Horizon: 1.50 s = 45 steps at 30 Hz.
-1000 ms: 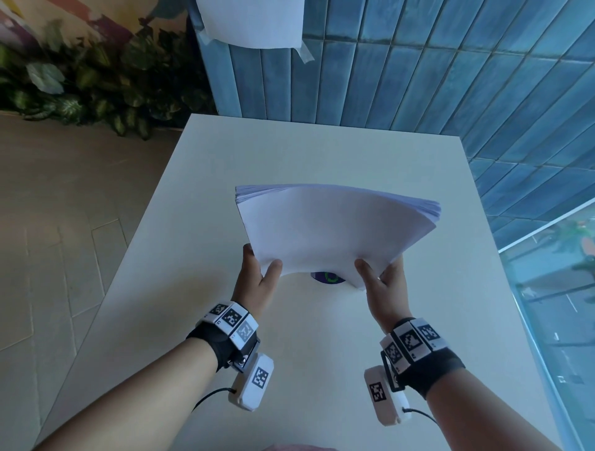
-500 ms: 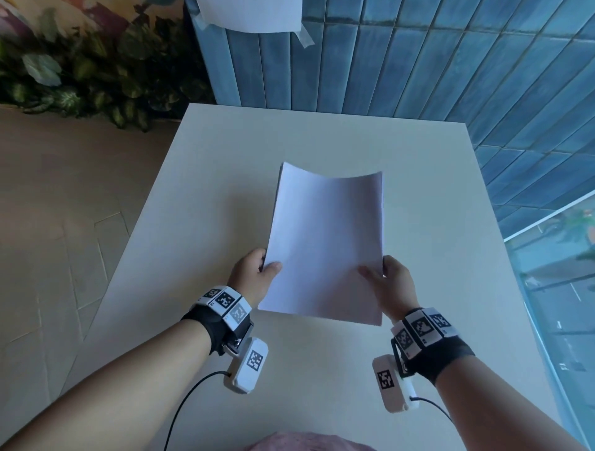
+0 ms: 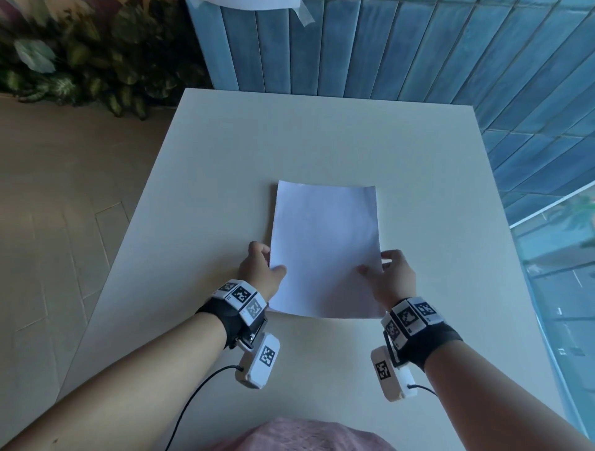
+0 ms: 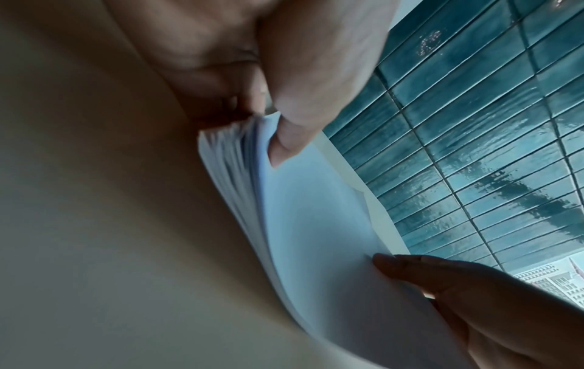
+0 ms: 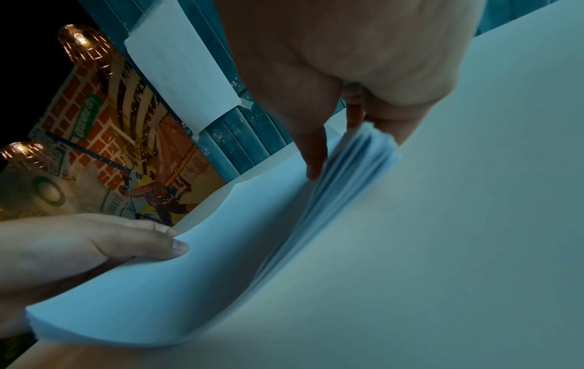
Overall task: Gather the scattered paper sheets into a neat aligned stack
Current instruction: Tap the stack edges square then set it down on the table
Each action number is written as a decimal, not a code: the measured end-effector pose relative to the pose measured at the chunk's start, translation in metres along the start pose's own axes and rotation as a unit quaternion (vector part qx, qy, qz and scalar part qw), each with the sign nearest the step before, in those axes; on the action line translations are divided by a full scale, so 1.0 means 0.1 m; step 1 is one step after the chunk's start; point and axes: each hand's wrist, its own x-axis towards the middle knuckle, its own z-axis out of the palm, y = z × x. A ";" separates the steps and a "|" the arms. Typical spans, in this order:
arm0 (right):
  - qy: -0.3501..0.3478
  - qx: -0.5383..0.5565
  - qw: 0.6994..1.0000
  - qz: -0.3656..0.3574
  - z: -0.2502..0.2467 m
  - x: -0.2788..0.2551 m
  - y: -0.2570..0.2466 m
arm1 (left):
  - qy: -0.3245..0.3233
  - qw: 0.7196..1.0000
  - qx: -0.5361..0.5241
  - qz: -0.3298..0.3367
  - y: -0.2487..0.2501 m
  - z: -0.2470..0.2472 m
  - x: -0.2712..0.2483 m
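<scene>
A stack of white paper sheets (image 3: 325, 248) lies lengthwise on the cream table (image 3: 206, 180), its edges close to aligned. My left hand (image 3: 262, 268) grips the stack's left side near the front corner, thumb on top and fingers beneath. My right hand (image 3: 386, 273) grips the right side the same way. In the left wrist view the thumb (image 4: 294, 129) presses the top sheet of the stack (image 4: 316, 224), whose near edge is slightly lifted and fanned. The right wrist view shows my thumb (image 5: 313, 154) on the stack (image 5: 240, 244) and the edges of several sheets.
A blue tiled wall (image 3: 418, 48) stands behind the table, with a taped sheet (image 3: 257, 3) on it. Potted plants (image 3: 80, 61) sit at the back left over a tiled floor (image 3: 48, 209). A window (image 3: 560, 257) runs along the right.
The stack was held upright on its edge above the table, then tipped forward and laid down flat. Both hands kept their grip and came down with it.
</scene>
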 end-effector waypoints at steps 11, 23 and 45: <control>-0.032 -0.054 0.998 -0.032 -0.02 -0.03 -0.01 | 0.019 0.999 0.022 0.034 0.03 0.01 -0.01; -0.206 -0.198 0.957 -0.048 -0.13 -0.28 -0.04 | -0.173 0.963 0.204 0.034 -0.06 -0.14 -0.03; -0.135 -0.250 0.952 -0.110 -0.11 -0.20 0.17 | -0.077 0.972 0.197 0.104 -0.21 -0.15 -0.34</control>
